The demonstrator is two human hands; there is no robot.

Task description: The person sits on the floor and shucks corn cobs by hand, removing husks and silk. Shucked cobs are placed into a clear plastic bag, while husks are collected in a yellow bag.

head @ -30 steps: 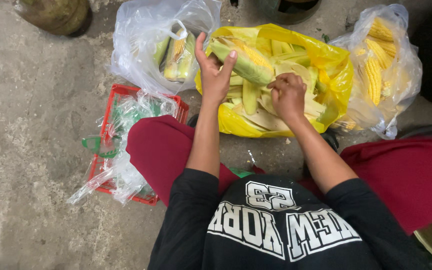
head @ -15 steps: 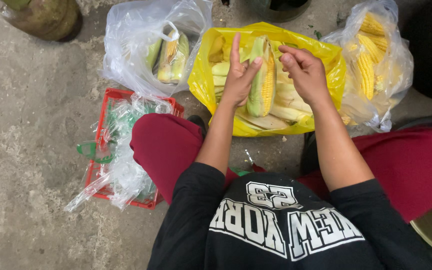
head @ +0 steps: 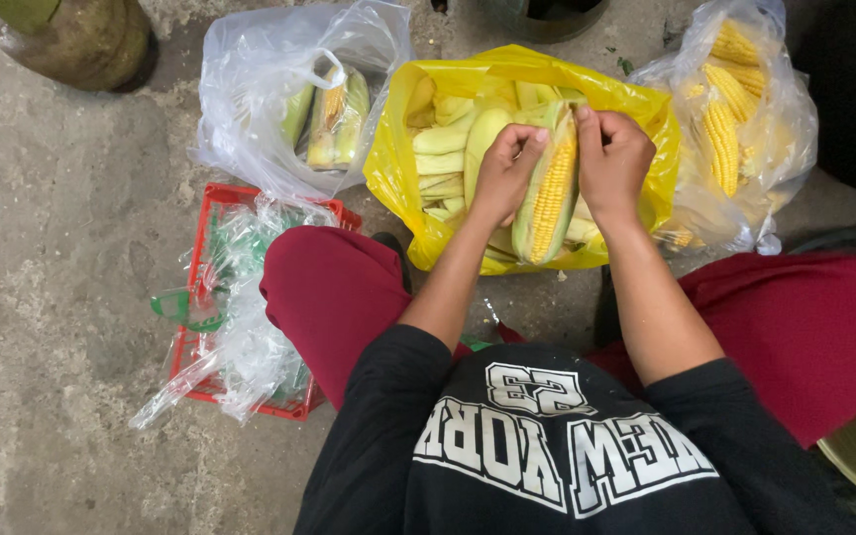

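Both the left hand (head: pixel 503 170) and right hand (head: pixel 613 159) have fingers closed on the corn cob (head: pixel 551 190); peeling its husk cleanly likely means gripping near the tip and pulling downward.

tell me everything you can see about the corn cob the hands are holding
The corn cob is partly husked: a strip of yellow kernel rows shows down its middle, with pale green husk leaves still wrapped along both sides. It is held lengthwise, tip pointing away from the person, over the open yellow bag. The left hand grips the husk on its left side, and the right hand pinches the husk near the tip, parting it.
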